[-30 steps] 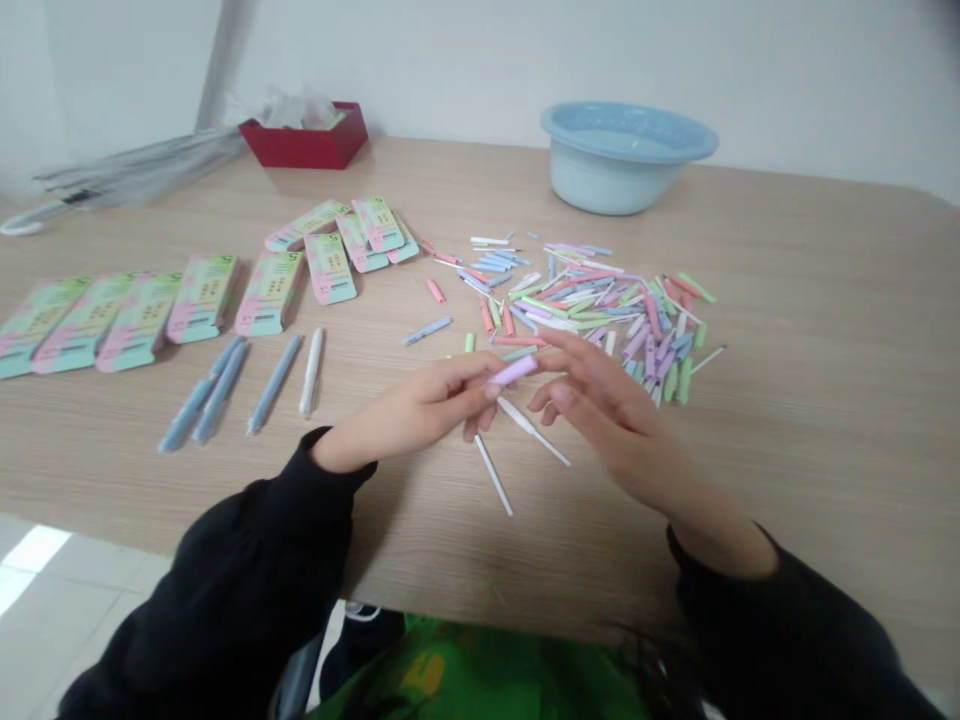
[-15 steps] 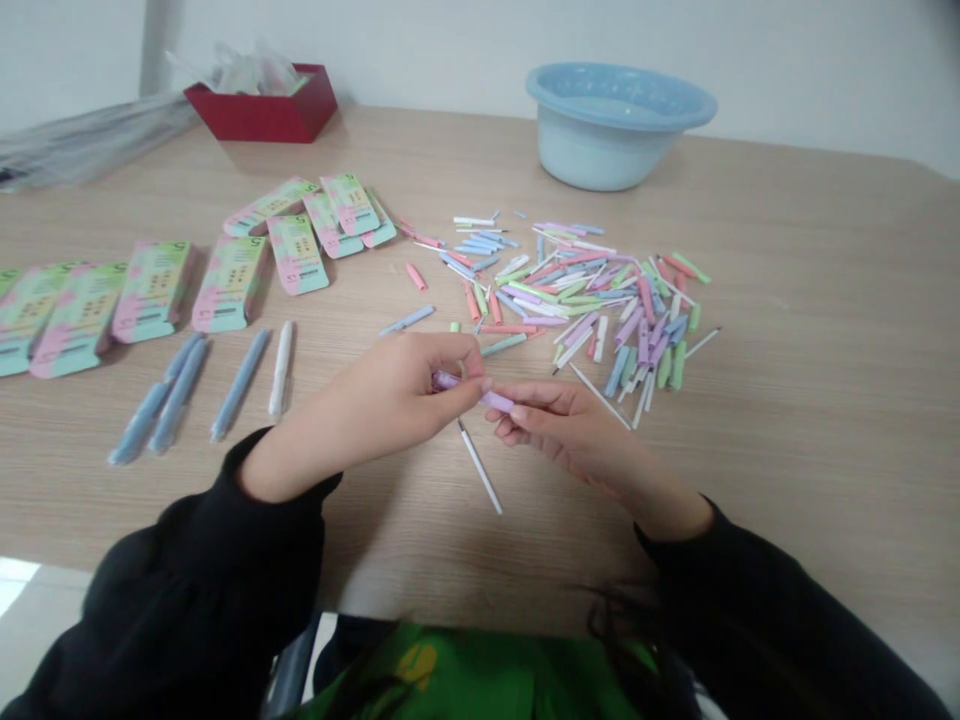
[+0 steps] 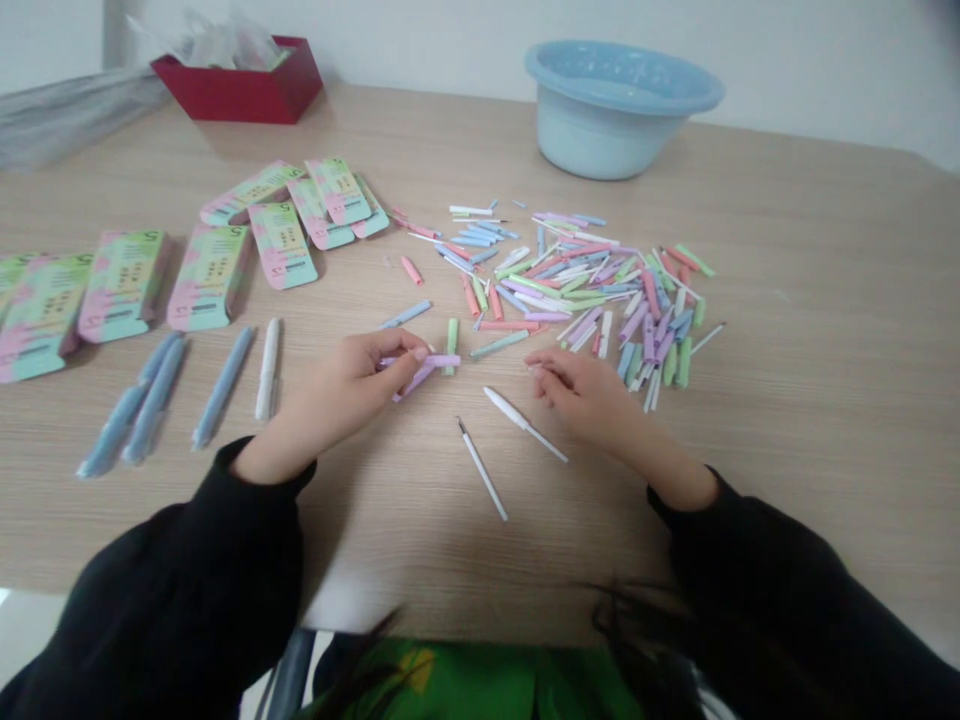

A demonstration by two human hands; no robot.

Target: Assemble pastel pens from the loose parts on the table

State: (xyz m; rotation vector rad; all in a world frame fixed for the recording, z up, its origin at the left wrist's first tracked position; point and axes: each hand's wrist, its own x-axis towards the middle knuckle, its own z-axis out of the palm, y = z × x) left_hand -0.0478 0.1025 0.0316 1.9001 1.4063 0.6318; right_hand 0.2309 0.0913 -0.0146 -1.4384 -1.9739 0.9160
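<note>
- While the left hand (image 3: 341,385) grips a purple barrel (image 3: 448,360) between thumb and fingers, the barrel is clear of the right hand (image 3: 600,405), level and pointing towards it.
- A second purple piece (image 3: 414,384) slants below the first; whether it is gripped or lies on the table (image 3: 810,350) cannot be told.
- Right hand: thumb and fingers bent towards each other; whether the tips pinch anything small cannot be told.
- Between the hands, nearer the wearer, lie a white pen part (image 3: 508,408) and a thin refill (image 3: 482,470), well apart from the purple barrel.
- Risk, in my judgement: the purple barrel, apparently smooth and held near its middle, could slip if the thumb eases, and roll against the green piece (image 3: 452,338) just beside it.
- Second risk: a careless sweep of the right hand could push loose parts into the mixed pile (image 3: 585,290), where similar colours would hinder sorting.
- Containers: the red box (image 3: 255,97) holds clear plastic bags (image 3: 232,45). The blue basin (image 3: 600,140) stands behind the pile; its floor is hidden, contents unknown. The printed cartons (image 3: 208,280) lie to the left; their contents are not visible.
</note>
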